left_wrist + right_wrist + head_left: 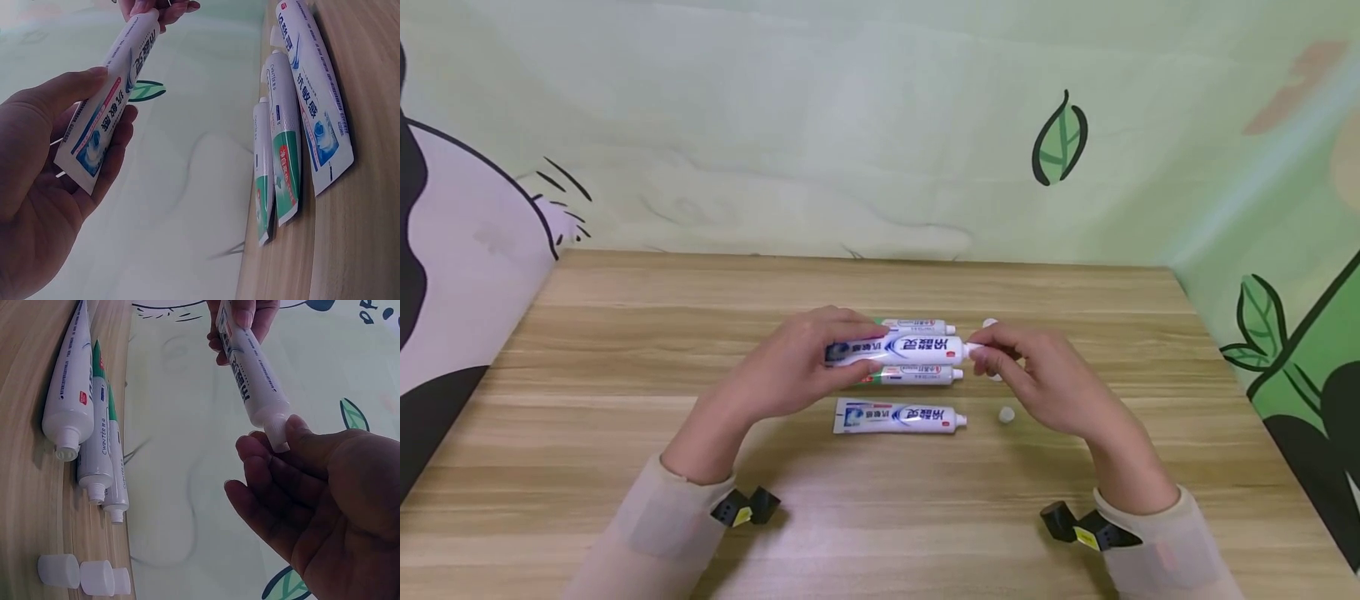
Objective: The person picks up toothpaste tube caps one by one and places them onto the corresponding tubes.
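My left hand (793,358) grips a white-and-blue toothpaste tube (917,350) around its flat end and holds it above the table. At the tube's other end, the thumb and fingers of my right hand (1048,379) pinch its white cap (276,434). Below lie more toothpaste tubes: a white-and-blue one (898,417) nearest me, then a green-and-white tube (917,377) and another green-and-white tube (936,325) farther back. Their bare nozzles point right, as the right wrist view shows.
Three loose white caps stand on the wooden table (880,517) right of the tubes: a near cap (59,570), a middle cap (97,577) and a far cap (122,581). A printed green cloth (820,150) hangs behind the table.
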### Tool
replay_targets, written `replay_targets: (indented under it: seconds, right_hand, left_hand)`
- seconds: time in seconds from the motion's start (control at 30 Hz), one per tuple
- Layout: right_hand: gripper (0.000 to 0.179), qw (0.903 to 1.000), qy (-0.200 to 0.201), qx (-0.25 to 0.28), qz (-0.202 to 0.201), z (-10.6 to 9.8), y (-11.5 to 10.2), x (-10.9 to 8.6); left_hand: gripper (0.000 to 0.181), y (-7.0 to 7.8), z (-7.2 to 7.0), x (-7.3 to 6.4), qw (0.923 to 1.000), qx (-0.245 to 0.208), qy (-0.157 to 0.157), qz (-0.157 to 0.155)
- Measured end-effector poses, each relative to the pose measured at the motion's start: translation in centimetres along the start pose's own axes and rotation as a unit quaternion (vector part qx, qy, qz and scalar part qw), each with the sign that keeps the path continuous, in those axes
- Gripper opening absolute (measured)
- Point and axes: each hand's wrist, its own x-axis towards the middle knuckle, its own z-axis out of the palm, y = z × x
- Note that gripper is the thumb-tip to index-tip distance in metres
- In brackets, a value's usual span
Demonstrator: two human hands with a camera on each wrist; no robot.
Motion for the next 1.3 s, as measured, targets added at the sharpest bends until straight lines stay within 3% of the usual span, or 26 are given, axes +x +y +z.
replay_targets:
  seconds: [0.3,0.7,0.97,1.3]
  right_hand:
    - [0.024,0.9998,-0.017,-0.004,0.003,0.16,0.14,0.09]
    - [0.025,0.9992,-0.007,0.026,0.029,-0.12,-0.01,-0.04]
    - [0.036,0.9981,0.053,0.026,-0.018,-0.05,0.0,0.0]
    - [0.021,0.9955,0.089,0.004,-0.03,0.04,-0.14,-0.06]
  left_hand:
    - [0.04,0.01,0.11,0.14,0.9999,-0.003,0.004,0.01]
    - [0.038,-0.17,-0.1,0.04,0.9989,-0.028,0.024,0.028]
    - [0.037,-0.35,-0.16,-0.05,0.999,-0.022,0.027,0.029]
    - [0.037,-0.18,-0.22,-0.1,0.9991,-0.024,0.023,0.026]
